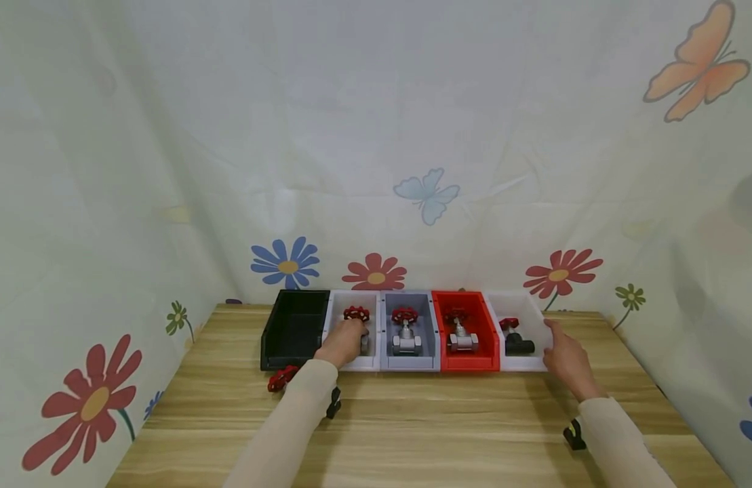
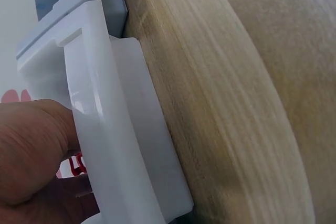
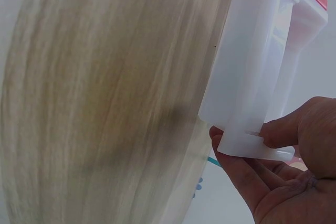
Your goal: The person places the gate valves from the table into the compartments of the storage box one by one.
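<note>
My left hand (image 1: 342, 343) reaches into the white bin (image 2: 113, 108) second from the left and grips a gate valve. The valve's red handwheel (image 1: 356, 312) shows above the hand, and most of its body is hidden by the fingers. At the right end of the row, my right hand (image 1: 567, 359) pinches the side wall of another white bin (image 3: 247, 77), thumb inside and fingers outside. Inside that bin lies a dark valve with a red handle (image 1: 519, 344).
A grey bin holds a silver valve (image 1: 406, 342), and a red bin holds another silver valve (image 1: 463, 339). The black bin (image 1: 295, 332) stands at the left end. On the wooden table (image 1: 437, 434), another red-wheeled valve (image 1: 282, 378) lies partly behind the left sleeve.
</note>
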A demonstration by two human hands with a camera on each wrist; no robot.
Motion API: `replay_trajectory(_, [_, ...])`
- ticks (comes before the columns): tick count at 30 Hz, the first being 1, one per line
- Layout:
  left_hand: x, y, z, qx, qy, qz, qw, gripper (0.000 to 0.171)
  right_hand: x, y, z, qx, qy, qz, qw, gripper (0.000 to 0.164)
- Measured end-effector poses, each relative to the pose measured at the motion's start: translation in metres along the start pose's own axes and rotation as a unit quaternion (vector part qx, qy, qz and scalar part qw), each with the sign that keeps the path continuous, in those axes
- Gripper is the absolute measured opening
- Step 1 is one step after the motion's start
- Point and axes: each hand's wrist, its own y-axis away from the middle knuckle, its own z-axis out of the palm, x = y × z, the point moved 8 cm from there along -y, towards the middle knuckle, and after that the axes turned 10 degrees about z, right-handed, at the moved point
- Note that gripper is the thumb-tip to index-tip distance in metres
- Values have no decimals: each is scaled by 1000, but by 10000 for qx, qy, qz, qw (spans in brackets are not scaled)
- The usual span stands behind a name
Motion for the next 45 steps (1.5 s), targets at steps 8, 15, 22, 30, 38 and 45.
replay_trajectory(8, [9,4,-8,-103,-437,263,9986,25,0,0,2,-46,8,54,10000,61])
replay_trajectory(15, [9,8,-20,-5,-338,110,9994,33,3,-2,3,-97,-25,185,9998,62])
replay_trajectory(22, [10,20,-32,286,-218,149,9992,40,4,-3,6,-136,-49,229,9996,62])
replay_trajectory(30, [19,41,-51,542,-408,168,9976,48,3,-2,6,-144,-91,288,9994,62])
replay_trajectory(38, [33,60,-71,809,-622,336,9942,56,6,0,7,-171,-93,375,9991,62])
replay_trajectory(45, [37,79,-85,940,-818,256,9919,58,4,-1,5,-89,-74,243,9996,62])
